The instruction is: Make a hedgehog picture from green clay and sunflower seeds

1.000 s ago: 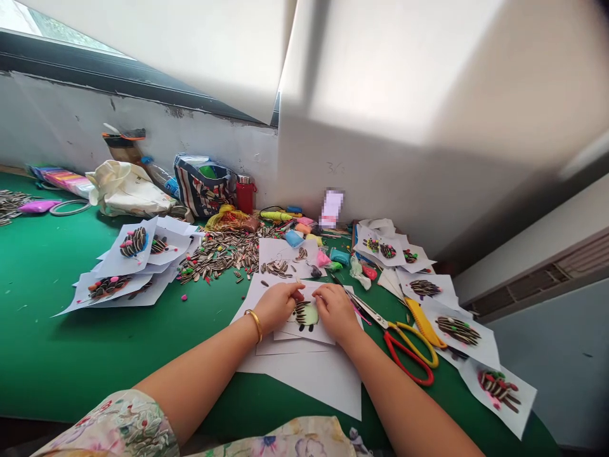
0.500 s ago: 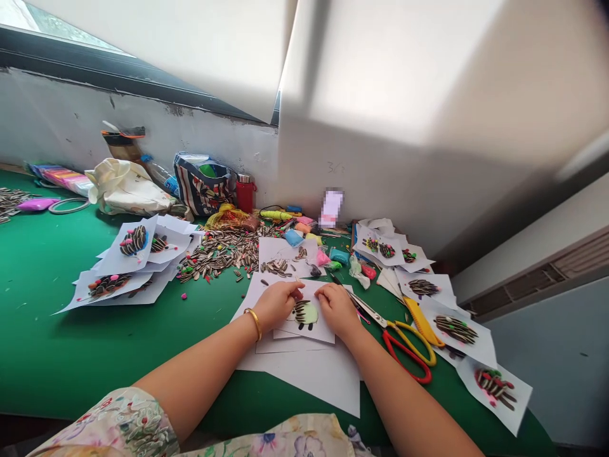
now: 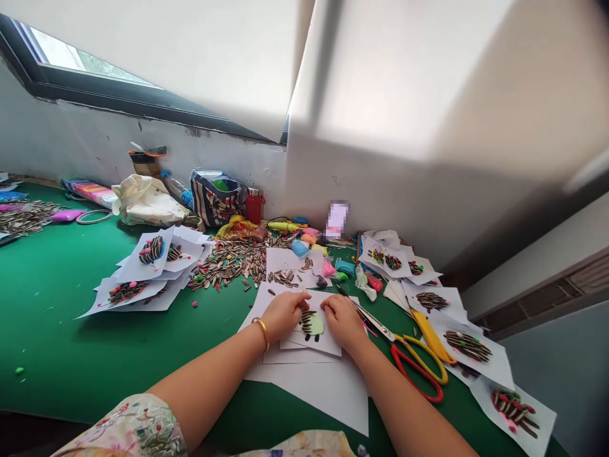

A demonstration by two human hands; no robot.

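A small white sheet (image 3: 328, 344) bears a pale green clay shape (image 3: 316, 324) partly covered with striped sunflower seeds, with dark seeds at its lower edge. My left hand (image 3: 285, 314), with a gold bangle at the wrist, rests at the sheet's left side; its fingers are pinched at the seeded end, on something too small to make out. On the right edge of the same sheet lies my right hand (image 3: 340, 314), its fingers curled and what is under them hidden. Larger white sheets (image 3: 328, 387) lie beneath. Loose seeds (image 3: 284, 277) sit on paper just beyond.
Scissors (image 3: 413, 355) with red and yellow handles and a yellow cutter (image 3: 431, 336) lie right of my hand. Finished seed pictures are stacked left (image 3: 143, 273) and right (image 3: 469, 346). Behind are a seed pile (image 3: 233, 260), clay packets (image 3: 345, 266), bags and a red bottle (image 3: 254, 206).
The whole view has shifted, so things appear a little lower and further right. More seed stripes show on the green shape. Both hands keep nearly the same place on the sheet.
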